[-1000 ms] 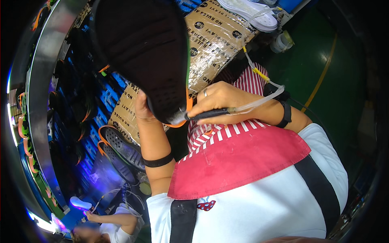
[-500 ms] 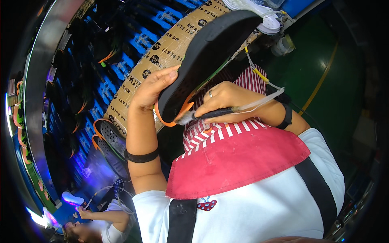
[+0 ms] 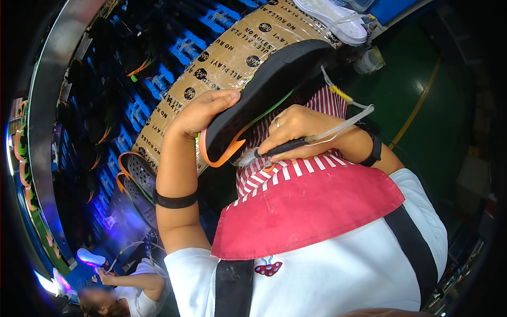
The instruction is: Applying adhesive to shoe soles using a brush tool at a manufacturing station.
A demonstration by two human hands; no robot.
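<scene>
My left hand (image 3: 203, 113) grips a black clog (image 3: 269, 76) by its side, thumb on the dark underside, with the fingers behind it hidden. An orange strip (image 3: 226, 156) curves round the clog's near end, and a thin green line runs along one edge. In my right hand (image 3: 301, 129) is a brush (image 3: 289, 147) with a black handle, a clear tube running from its back end. Its pale, splayed bristles (image 3: 246, 157) are just beside the orange strip, over my striped apron; whether they touch the strip I cannot tell.
Behind the clog lies a printed cardboard strip (image 3: 179, 95) along a blue rack line. Black clogs with orange trim (image 3: 140, 171) stand at left, a white clog (image 3: 338, 24) at the top right. Near it hangs a clear cup (image 3: 369, 61). A co-worker (image 3: 132, 285) holds a lit shoe at lower left.
The clog's far end has come down and its underside has turned to a narrower view. The bristles have come away from the clog's near end, while my right hand has barely moved.
</scene>
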